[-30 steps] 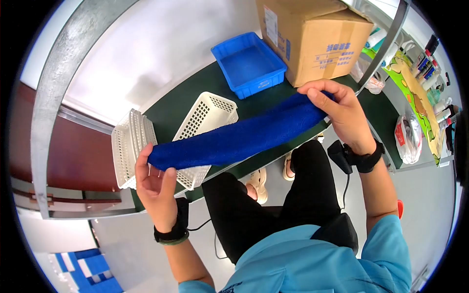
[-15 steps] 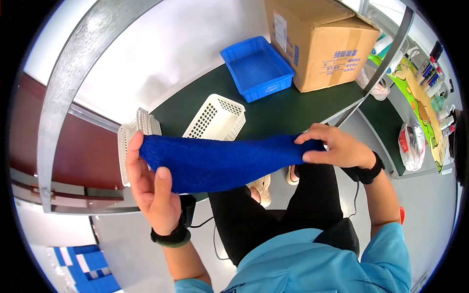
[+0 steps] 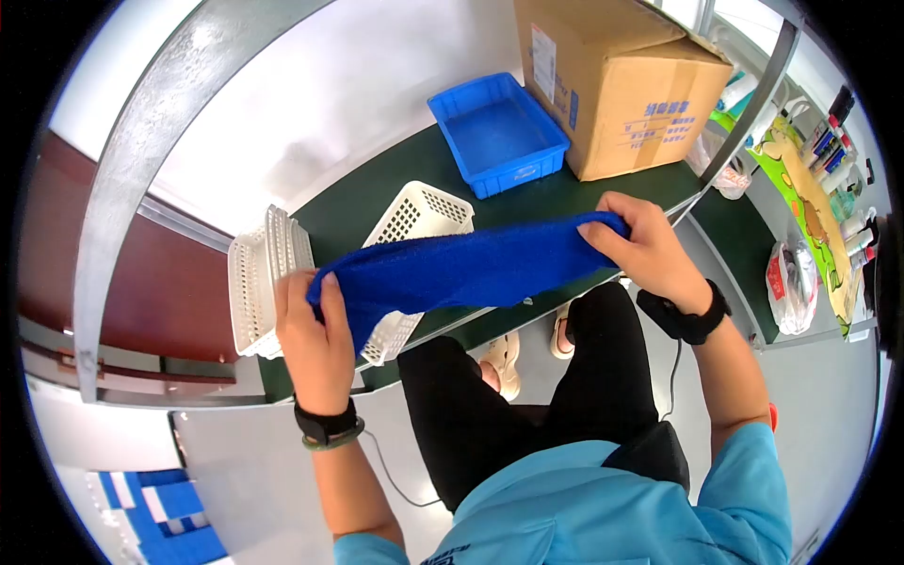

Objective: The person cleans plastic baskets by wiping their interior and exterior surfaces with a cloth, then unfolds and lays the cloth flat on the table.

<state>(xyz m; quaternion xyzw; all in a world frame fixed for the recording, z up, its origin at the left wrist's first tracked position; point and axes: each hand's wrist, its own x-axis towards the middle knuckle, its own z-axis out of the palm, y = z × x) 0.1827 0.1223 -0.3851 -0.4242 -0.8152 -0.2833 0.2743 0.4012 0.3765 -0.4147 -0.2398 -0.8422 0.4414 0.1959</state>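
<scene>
A dark blue towel is stretched between my two hands, above the front part of the green tabletop. My left hand pinches its left end between thumb and fingers. The opposite end, slightly higher, is gripped by my right hand. Behind the towel lies a white perforated basket, partly covered by the cloth. Close to my left hand stand stacked white baskets.
A blue plastic bin sits toward the back of the green table, beside a large cardboard box. Metal frame posts rise at the left and right. At far right, a shelf carries bottles and a plastic bag.
The towel has been drawn up into a narrower band. My left hand moved right and its fingers closed on the corner; my right hand rose a little.
</scene>
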